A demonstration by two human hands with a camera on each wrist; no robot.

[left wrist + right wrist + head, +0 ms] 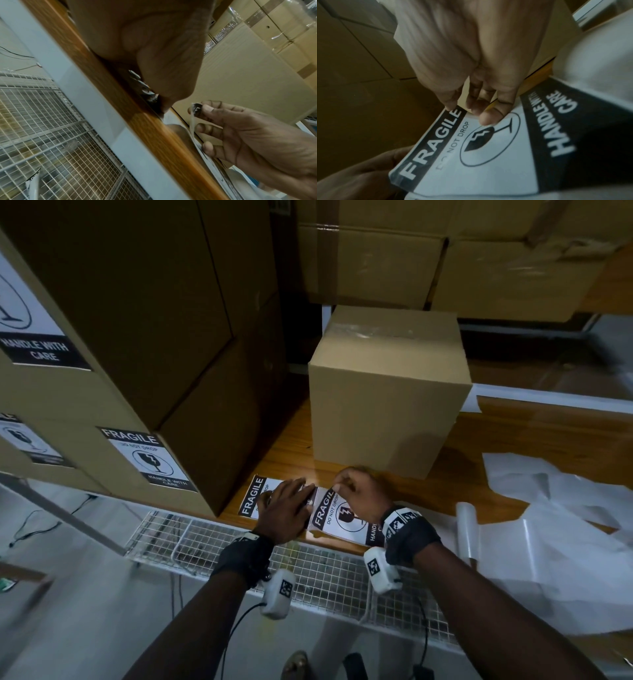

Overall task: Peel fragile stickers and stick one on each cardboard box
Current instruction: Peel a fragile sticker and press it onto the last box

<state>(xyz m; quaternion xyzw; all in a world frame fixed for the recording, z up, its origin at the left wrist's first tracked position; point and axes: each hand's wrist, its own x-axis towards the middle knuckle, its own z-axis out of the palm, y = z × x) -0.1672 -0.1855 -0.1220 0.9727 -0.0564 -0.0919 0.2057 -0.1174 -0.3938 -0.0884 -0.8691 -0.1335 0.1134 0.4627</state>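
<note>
left hand (286,510) flat on sticker sheet (251,495), right hand (359,491) pinching "fragile do not drop" sticker (471,155) corner.

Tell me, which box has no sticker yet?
The small box standing alone on the table, just behind the hands. The stacked boxes at left already wear fragile stickers.

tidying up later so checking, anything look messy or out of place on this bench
Yes. Peeled white backing sheets lie crumpled and overlapping across the right end of the wooden bench, some hanging over its front edge. A stray sticker scrap sits in the wire basket below. The plain box bears no visible sticker.
</note>
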